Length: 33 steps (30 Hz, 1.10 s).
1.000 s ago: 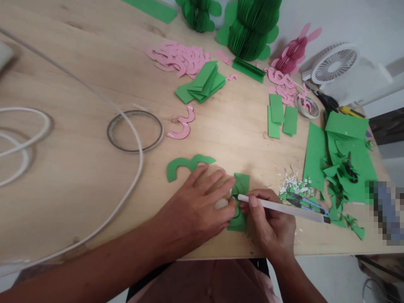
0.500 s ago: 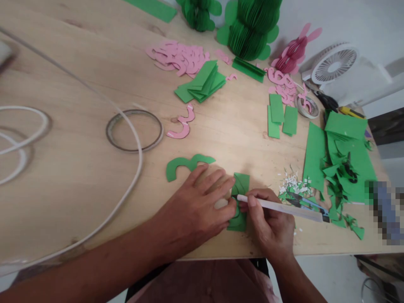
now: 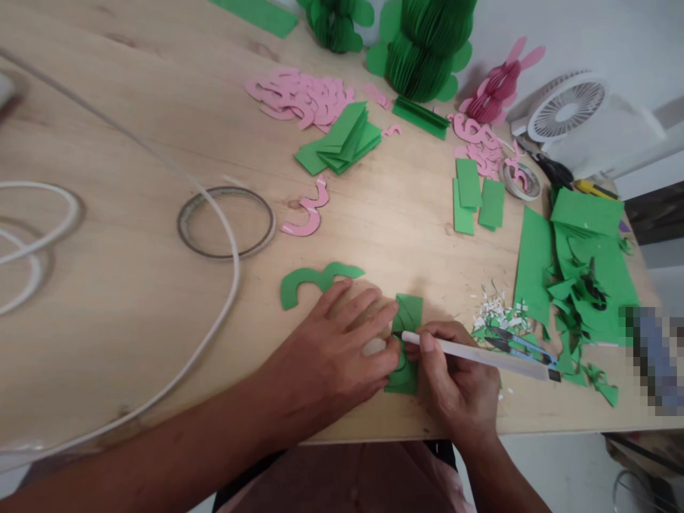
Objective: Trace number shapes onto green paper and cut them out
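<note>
My left hand [image 3: 347, 342] lies flat with its fingers spread, the fingertips pressing on the left edge of a green paper rectangle [image 3: 409, 377]. Dark curved lines show on that paper. In my right hand [image 3: 462, 381] is a white pen [image 3: 481, 351], pinched between thumb and fingers, its black tip at the middle of the paper close to my left fingertips. A green wavy paper cutout [image 3: 302, 278] lies just beyond my left hand. Farther off is a pink wavy cutout [image 3: 307, 219] with a dark outline. Blue-handled thread snips [image 3: 524, 344] rest right of the pen.
Green paper strips [image 3: 342, 142], pink cutouts [image 3: 299, 96], and green honeycomb figures [image 3: 427, 57] stand toward the back. A white fan [image 3: 569, 107] is at the back right. Green scraps [image 3: 577, 299] cover the right side. A tape roll [image 3: 184, 242] and white cable [image 3: 235, 271] lie left.
Almost nothing differs. The pen's rear end has dipped slightly, while its tip stays at about the same spot on the green paper. My left hand has stayed still.
</note>
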Each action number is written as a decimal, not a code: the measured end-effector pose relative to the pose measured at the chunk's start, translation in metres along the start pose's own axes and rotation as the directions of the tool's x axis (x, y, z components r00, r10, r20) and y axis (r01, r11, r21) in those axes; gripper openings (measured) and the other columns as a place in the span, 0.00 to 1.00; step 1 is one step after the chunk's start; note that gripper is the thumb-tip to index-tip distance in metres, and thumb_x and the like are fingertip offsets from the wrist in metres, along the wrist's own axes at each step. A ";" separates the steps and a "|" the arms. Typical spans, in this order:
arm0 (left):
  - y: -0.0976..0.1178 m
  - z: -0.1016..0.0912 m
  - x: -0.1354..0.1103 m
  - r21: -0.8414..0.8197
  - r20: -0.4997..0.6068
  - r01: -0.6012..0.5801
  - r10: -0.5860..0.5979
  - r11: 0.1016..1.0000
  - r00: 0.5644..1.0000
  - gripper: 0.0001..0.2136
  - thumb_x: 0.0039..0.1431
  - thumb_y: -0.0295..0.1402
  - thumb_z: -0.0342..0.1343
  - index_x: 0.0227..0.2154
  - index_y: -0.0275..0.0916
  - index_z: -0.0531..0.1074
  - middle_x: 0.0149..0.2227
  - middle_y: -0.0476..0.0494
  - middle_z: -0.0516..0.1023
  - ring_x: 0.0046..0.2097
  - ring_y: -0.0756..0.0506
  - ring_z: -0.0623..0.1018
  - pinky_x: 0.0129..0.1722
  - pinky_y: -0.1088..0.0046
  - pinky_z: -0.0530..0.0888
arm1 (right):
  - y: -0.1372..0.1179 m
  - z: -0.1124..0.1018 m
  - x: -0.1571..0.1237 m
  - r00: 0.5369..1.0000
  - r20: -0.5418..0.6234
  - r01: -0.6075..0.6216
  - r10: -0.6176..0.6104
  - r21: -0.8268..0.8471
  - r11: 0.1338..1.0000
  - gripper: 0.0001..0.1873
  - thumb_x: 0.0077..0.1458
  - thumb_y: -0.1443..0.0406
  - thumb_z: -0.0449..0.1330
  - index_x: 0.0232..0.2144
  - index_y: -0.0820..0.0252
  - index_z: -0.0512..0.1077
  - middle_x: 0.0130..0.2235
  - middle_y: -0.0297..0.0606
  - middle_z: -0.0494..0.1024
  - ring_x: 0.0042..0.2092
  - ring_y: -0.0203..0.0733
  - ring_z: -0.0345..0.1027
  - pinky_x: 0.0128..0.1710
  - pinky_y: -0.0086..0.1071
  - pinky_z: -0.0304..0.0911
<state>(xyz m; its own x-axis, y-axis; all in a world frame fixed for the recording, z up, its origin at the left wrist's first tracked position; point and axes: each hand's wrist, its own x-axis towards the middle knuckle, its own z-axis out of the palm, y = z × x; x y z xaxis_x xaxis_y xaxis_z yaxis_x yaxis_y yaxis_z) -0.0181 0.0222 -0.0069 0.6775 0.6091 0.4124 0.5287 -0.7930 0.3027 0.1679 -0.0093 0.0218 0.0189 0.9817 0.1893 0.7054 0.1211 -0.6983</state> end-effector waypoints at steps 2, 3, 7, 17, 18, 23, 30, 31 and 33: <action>0.000 0.000 0.000 -0.004 -0.003 0.002 -0.002 1.000 1.000 0.06 0.61 0.36 0.54 0.39 0.42 0.71 0.52 0.39 0.72 0.56 0.35 0.68 0.56 0.44 0.63 | 0.000 0.000 0.000 1.000 0.001 0.009 -0.009 -0.010 1.000 0.09 0.61 0.64 0.55 0.30 0.57 0.73 0.27 0.32 0.76 0.28 0.37 0.71 0.28 0.29 0.64; 0.000 0.000 0.000 -0.004 -0.002 0.004 -0.004 1.000 1.000 0.06 0.61 0.36 0.54 0.38 0.42 0.71 0.52 0.39 0.72 0.56 0.35 0.67 0.56 0.44 0.63 | 0.001 -0.001 0.000 1.000 0.002 0.010 -0.010 -0.021 1.000 0.09 0.61 0.64 0.55 0.30 0.57 0.73 0.27 0.32 0.76 0.29 0.37 0.71 0.29 0.29 0.64; 0.000 0.000 -0.001 -0.001 0.014 0.007 -0.007 1.000 1.000 0.07 0.60 0.36 0.55 0.40 0.43 0.71 0.53 0.40 0.71 0.57 0.35 0.66 0.57 0.45 0.62 | 0.002 -0.002 -0.002 1.000 0.006 0.010 -0.009 -0.051 0.999 0.09 0.61 0.63 0.55 0.30 0.57 0.72 0.27 0.33 0.76 0.30 0.39 0.71 0.30 0.31 0.65; 0.000 -0.001 0.001 -0.017 -0.008 0.005 -0.005 1.000 1.000 0.05 0.61 0.36 0.54 0.37 0.42 0.71 0.51 0.39 0.72 0.56 0.34 0.68 0.55 0.44 0.64 | 0.004 -0.002 -0.004 1.000 -0.011 -0.010 0.009 -0.055 0.998 0.08 0.61 0.63 0.56 0.30 0.57 0.72 0.28 0.33 0.76 0.29 0.39 0.72 0.29 0.31 0.65; 0.000 -0.001 0.001 -0.019 -0.009 0.005 -0.005 1.000 1.000 0.05 0.61 0.36 0.54 0.37 0.42 0.71 0.51 0.39 0.72 0.56 0.35 0.68 0.55 0.45 0.64 | 0.004 -0.003 -0.004 1.000 -0.014 -0.001 0.000 -0.066 0.998 0.08 0.61 0.63 0.56 0.30 0.57 0.72 0.27 0.33 0.76 0.29 0.39 0.71 0.29 0.31 0.64; 0.000 -0.001 0.001 -0.012 0.004 0.008 -0.008 1.000 1.000 0.06 0.61 0.36 0.54 0.38 0.42 0.71 0.52 0.39 0.72 0.56 0.34 0.67 0.55 0.44 0.64 | 0.006 -0.005 -0.003 0.999 -0.037 0.011 -0.015 -0.117 0.993 0.08 0.60 0.63 0.56 0.29 0.56 0.71 0.27 0.33 0.76 0.30 0.40 0.71 0.33 0.34 0.65; 0.000 -0.001 0.000 -0.015 0.003 0.003 -0.003 1.000 1.000 0.06 0.60 0.35 0.54 0.39 0.43 0.71 0.53 0.39 0.72 0.57 0.35 0.67 0.56 0.44 0.63 | 0.008 -0.004 -0.002 0.999 -0.053 -0.015 0.010 -0.095 0.995 0.10 0.60 0.62 0.56 0.28 0.57 0.72 0.27 0.34 0.76 0.30 0.40 0.71 0.31 0.33 0.65; -0.001 -0.001 0.000 -0.017 0.007 0.004 -0.004 1.000 1.000 0.06 0.60 0.35 0.54 0.39 0.43 0.71 0.53 0.39 0.72 0.57 0.35 0.67 0.56 0.44 0.63 | 0.007 -0.005 -0.002 0.998 -0.055 -0.013 0.008 -0.094 0.995 0.10 0.60 0.62 0.56 0.28 0.57 0.72 0.27 0.34 0.76 0.30 0.40 0.71 0.31 0.33 0.65; -0.001 -0.001 0.000 -0.021 0.013 0.003 -0.003 1.000 1.000 0.06 0.60 0.35 0.54 0.39 0.43 0.71 0.53 0.39 0.72 0.57 0.35 0.66 0.56 0.44 0.62 | 0.005 -0.005 -0.001 0.998 -0.056 -0.006 0.001 -0.088 0.996 0.10 0.60 0.63 0.56 0.28 0.57 0.72 0.26 0.34 0.76 0.29 0.40 0.71 0.31 0.33 0.65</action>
<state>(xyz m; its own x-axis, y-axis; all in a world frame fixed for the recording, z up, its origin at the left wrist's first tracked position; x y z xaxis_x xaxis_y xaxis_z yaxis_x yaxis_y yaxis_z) -0.0190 0.0226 -0.0061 0.6823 0.6116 0.4006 0.5203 -0.7911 0.3217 0.1751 -0.0100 0.0214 0.0594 0.9721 0.2269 0.7650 0.1017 -0.6360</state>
